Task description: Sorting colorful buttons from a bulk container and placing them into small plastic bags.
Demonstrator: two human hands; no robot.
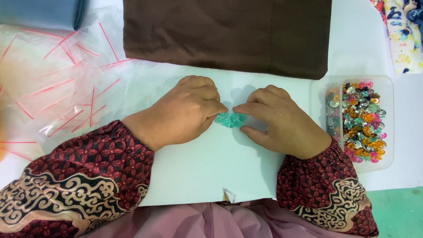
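A small cluster of teal green gems point(230, 119) lies on the white table point(207, 167), seemingly inside a clear plastic bag whose edges are hard to see. My left hand point(183, 112) rests knuckles-up just left of the cluster, its fingertips curled and pinched at the gems' edge. My right hand point(280, 119) lies to the right, index finger and thumb touching the cluster from that side. Both wrists wear dark red patterned sleeves.
A clear plastic tub point(385, 123) filled with several mixed-colour gems stands at the right. A folded brown cloth point(229, 35) lies beyond the hands. A pile of clear zip bags with red strips point(57, 75) covers the left. Floral fabric point(403, 31) sits at the top right.
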